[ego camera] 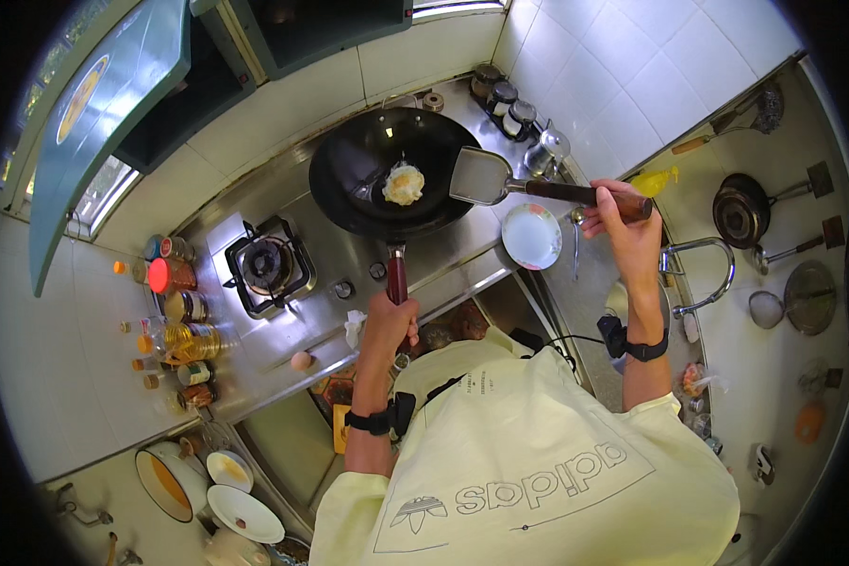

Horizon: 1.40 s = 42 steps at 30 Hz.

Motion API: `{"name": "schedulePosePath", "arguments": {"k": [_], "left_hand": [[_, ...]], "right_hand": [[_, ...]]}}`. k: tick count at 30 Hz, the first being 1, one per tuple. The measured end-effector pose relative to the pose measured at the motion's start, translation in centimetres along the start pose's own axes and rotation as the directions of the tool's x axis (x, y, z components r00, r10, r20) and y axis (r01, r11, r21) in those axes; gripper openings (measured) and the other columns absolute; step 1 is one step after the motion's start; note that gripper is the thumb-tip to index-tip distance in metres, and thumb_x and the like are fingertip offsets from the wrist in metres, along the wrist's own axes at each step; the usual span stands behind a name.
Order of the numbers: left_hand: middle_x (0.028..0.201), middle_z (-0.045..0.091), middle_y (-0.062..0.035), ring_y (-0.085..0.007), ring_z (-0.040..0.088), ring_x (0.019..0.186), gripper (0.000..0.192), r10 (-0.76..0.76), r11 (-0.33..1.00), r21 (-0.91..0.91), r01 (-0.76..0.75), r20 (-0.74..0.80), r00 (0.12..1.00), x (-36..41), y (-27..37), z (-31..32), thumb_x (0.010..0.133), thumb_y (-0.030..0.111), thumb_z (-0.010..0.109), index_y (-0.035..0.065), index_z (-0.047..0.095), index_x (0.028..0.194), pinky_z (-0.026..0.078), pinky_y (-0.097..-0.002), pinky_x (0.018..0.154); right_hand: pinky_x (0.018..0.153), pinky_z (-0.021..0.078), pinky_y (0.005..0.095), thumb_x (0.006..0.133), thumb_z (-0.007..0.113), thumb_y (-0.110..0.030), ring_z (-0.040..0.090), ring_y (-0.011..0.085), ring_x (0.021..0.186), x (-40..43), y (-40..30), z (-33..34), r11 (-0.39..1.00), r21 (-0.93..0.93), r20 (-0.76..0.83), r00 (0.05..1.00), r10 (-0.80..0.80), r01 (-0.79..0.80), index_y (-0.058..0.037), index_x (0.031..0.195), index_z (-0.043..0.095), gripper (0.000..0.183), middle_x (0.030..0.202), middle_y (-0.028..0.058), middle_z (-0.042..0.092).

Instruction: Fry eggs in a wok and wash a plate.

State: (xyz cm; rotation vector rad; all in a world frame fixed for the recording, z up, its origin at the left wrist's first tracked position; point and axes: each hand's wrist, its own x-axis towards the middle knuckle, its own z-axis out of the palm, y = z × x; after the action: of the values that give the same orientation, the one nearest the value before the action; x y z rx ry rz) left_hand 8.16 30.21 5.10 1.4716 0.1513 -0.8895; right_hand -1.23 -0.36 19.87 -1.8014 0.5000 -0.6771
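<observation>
My left hand [390, 318] grips the dark red handle [397, 276] of a black wok [347, 152] on the stove. A fried egg [403, 184] with browned edges lies in the wok, a little oil shining beside it. In my right hand [626, 226] is the wooden handle of a metal wok spatula [481, 175]. Its blade is over the wok's right rim, apart from the egg; whether it touches the rim I cannot tell. Below the spatula, right of the wok, sits a white plate [531, 236] with a floral rim.
An unlit gas burner [260, 265] is left of the wok. Oil bottles and jars [191, 343] line the left wall. A whole egg [301, 361] lies near the counter's front edge. At right are a sink faucet [722, 276] and hanging pans [739, 212]. An open cabinet door [113, 120] juts out upper left.
</observation>
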Motion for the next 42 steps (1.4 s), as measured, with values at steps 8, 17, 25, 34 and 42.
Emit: {"name": "schedulePosePath", "arguments": {"k": [8,17,25,34,42], "left_hand": [[0.064,0.050,-0.0034,-0.0115,0.050,0.046,0.014,-0.089,0.995,-0.038,0.092,0.075,0.993,-1.5,1.8,-1.7,0.083,0.006,0.061,0.0026,0.048,0.082,0.042,-0.0297,0.040],[0.063,0.051,-0.0035,-0.0112,0.049,0.045,0.013,-0.082,0.993,-0.075,0.088,0.072,0.994,-0.7,2.0,-2.2,0.084,0.003,0.061,0.0031,0.048,0.083,0.042,-0.0296,0.039],[0.060,0.050,-0.0040,-0.0124,0.049,0.043,0.014,0.022,0.998,-0.055,-0.016,0.102,0.995,3.1,-2.8,-3.2,0.085,0.005,0.061,0.0035,0.046,0.085,0.041,-0.0304,0.038],[0.059,0.051,-0.0045,-0.0132,0.051,0.043,0.016,0.113,0.993,0.027,-0.117,0.111,0.987,5.4,-6.5,-3.0,0.090,0.009,0.059,0.0033,0.044,0.087,0.042,-0.0308,0.039],[0.058,0.051,-0.0032,-0.0123,0.051,0.043,0.018,0.089,0.995,-0.053,-0.083,0.112,0.990,5.4,-6.5,-0.3,0.094,0.012,0.060,0.0042,0.045,0.090,0.044,-0.0301,0.040]], "right_hand": [[0.057,0.0556,0.0262,0.097,0.065,-0.014,0.066,0.0134,0.064,0.2,0.5,1.4,0.999,0.037,-0.023,1.000,0.004,-0.003,0.0071,0.110,0.067,0.024,0.079,0.0113,0.069],[0.056,0.0557,0.0256,0.097,0.065,-0.014,0.065,0.0120,0.063,0.1,0.5,1.9,0.999,0.030,-0.021,1.000,0.019,-0.018,0.0061,0.110,0.068,0.024,0.076,0.0086,0.068],[0.057,0.0560,0.0257,0.096,0.065,-0.014,0.065,0.0118,0.063,0.1,-0.1,2.9,0.998,-0.032,-0.043,0.997,0.061,-0.062,0.0060,0.109,0.069,0.023,0.076,0.0080,0.068],[0.059,0.0556,0.0259,0.096,0.066,-0.014,0.066,0.0115,0.063,0.7,-0.1,3.8,0.987,-0.148,-0.062,0.997,0.056,-0.065,0.0064,0.109,0.069,0.025,0.076,0.0081,0.068],[0.060,0.0532,0.0229,0.096,0.065,-0.013,0.065,0.0087,0.064,2.1,1.1,5.0,0.982,-0.185,-0.012,0.999,0.042,-0.044,0.0050,0.109,0.069,0.023,0.076,0.0044,0.068]]}}
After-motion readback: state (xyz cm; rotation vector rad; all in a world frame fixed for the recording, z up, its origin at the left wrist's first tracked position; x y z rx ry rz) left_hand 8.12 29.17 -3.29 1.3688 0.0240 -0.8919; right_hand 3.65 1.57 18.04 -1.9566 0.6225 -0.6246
